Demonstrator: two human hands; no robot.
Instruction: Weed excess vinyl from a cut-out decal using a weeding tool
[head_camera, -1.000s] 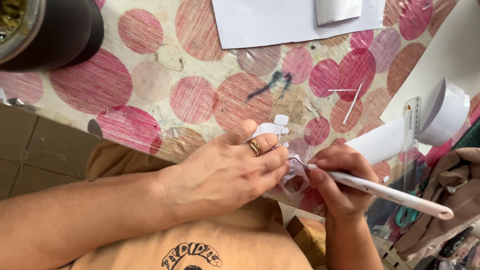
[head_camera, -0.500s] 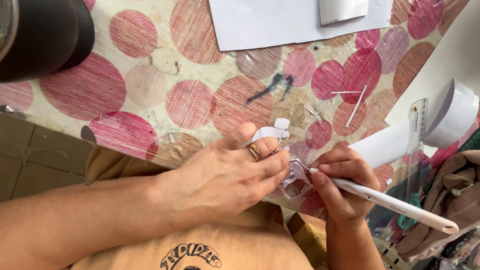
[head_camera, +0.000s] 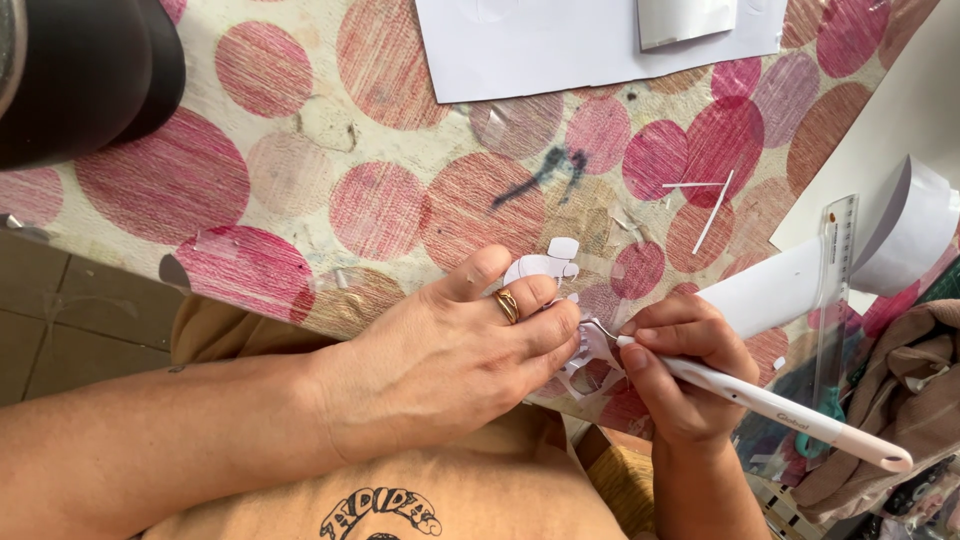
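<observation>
Head view only: your left hand (head_camera: 450, 365) presses flat over a small white paper cutout (head_camera: 545, 268) at the near edge of the surface (head_camera: 300, 190), its grip closed down on the paper, with the fingers bunched together and a gold ring (head_camera: 507, 305) on one of them. One lobed end of the cutout sticks out past your fingertips, and more of it shows between your two hands. Your right hand (head_camera: 685, 375) is just beside the left, its grip clamped around a white craft knife (head_camera: 770, 405) held like a pen; the tip of the knife meets the cutout in the gap between the hands, and its long handle slants away to the lower right. The surface wears a cloth of pink and red circles, with bits of clear tape stuck on it. Two thin white paper slivers (head_camera: 705, 200) lie well apart from your hands. A large white sheet (head_camera: 560, 45) lies at the far edge. A clear ruler (head_camera: 835, 280) and a curled white sheet (head_camera: 910, 225) lie to the right, and a dark round object (head_camera: 80, 70) fills the top left corner.
</observation>
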